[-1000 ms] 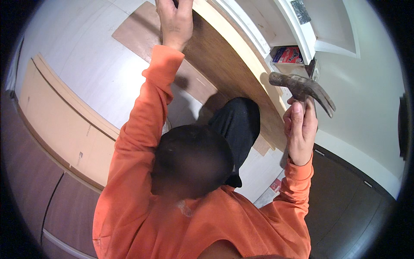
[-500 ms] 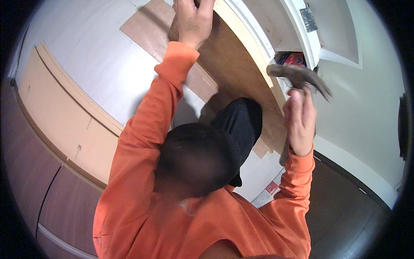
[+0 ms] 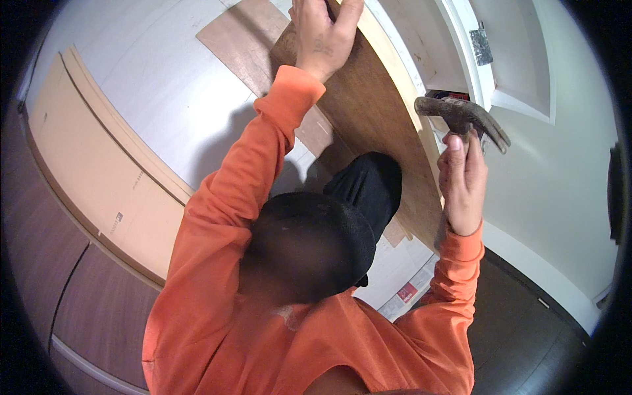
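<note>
At top centre, the left hand (image 3: 326,43) is meeting the brown board (image 3: 378,108), its grip unclear; upper right, the right hand (image 3: 465,181) is clasping the hammer (image 3: 461,115). A stray swing could be risking dented white shelving (image 3: 520,72).

Bright overall; strong glare on pale floor (image 3: 178,105), L of ctr. Soft shadow beside L sleeve (image 3: 230,187). Lower R panel (image 3: 526,322) dim. Hammer (image 3: 457,113) fairly sharp; smudgy blur lower ctr. Fisheye bends edges, corners black.
</note>
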`<state>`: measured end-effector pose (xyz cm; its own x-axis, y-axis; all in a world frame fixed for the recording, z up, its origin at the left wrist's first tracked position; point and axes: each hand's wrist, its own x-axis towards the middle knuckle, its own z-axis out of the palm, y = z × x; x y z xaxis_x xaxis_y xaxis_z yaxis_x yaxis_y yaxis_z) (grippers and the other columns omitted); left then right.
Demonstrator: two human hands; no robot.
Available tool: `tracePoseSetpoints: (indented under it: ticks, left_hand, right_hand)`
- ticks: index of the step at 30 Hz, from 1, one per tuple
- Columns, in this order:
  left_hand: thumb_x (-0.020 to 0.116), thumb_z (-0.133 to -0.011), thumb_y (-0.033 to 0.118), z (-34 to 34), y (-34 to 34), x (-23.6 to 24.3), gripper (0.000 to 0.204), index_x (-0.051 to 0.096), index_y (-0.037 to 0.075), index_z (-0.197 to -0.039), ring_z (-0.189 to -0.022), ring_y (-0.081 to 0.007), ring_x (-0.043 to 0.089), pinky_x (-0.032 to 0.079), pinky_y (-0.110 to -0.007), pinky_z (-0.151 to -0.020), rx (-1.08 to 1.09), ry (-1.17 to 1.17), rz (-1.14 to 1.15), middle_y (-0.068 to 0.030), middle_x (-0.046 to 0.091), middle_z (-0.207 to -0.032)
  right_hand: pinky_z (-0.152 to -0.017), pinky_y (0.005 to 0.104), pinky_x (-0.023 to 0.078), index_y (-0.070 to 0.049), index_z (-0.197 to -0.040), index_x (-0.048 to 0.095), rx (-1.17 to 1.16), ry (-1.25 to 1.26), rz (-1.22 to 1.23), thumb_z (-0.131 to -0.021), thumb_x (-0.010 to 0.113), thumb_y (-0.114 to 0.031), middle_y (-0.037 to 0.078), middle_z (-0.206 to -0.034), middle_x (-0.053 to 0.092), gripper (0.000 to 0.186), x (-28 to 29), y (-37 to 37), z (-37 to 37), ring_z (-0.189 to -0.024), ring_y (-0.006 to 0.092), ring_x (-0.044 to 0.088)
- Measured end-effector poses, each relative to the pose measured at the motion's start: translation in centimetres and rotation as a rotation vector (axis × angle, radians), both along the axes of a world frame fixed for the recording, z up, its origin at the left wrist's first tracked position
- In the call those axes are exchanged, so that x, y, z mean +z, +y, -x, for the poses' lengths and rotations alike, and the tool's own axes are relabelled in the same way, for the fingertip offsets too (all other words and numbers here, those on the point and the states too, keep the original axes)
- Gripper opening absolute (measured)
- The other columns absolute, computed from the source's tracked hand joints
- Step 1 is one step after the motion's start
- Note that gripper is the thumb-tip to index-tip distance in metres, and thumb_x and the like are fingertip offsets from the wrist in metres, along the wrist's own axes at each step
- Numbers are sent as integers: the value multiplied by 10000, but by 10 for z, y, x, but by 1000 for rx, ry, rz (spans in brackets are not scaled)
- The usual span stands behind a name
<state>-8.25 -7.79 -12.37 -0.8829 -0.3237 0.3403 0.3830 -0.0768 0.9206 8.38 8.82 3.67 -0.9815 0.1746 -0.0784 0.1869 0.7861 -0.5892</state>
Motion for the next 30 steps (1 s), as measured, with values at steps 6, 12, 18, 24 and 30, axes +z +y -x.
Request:
tracePoseSetpoints:
  ticks: [6,12,18,24,30]
  left_hand:
    - [593,-995,326,-1,0,1,469,502,-51,-1257,-1116,-435,513,389,-489,-993,14,-16,14,-281,555,-1182]
    - [597,-992,310,-1,1,1,446,513,-58,-1230,-1110,-428,514,388,-487,-994,-8,-35,9,-280,559,-1172]
    - [552,-1032,282,7,-4,-1,351,561,-45,-1159,-1031,-323,554,423,-411,-953,-57,2,-137,-200,596,-1078]
    - [500,-1068,267,12,-9,-1,327,587,-36,-1153,-1008,-215,563,437,-342,-936,-169,-56,-249,-114,606,-1009]
    - [506,-1054,304,16,-8,-5,303,652,39,-1037,-941,-108,522,418,-288,-891,-281,-40,-388,-12,598,-970]
  right_hand:
    - [-433,195,233,-61,-1117,550,-77,-126,146,-1094,474,-370,-55,-676,432,318,2,1,6,-511,4,322]
    - [-487,246,349,8,-1124,581,-89,-101,141,-1082,514,-326,-14,-653,498,344,6,-4,13,-544,54,430]
    - [-485,205,275,-26,-1171,574,91,23,-67,-1087,503,-290,-39,-705,461,286,2,-13,24,-564,16,371]
    - [-551,291,431,36,-1334,535,3,-24,74,-1071,531,-283,67,-686,567,414,5,-13,33,-593,116,536]
    - [-466,221,312,-31,-1110,563,-100,-72,236,-1088,499,-341,-22,-677,478,317,7,-19,45,-530,33,396]
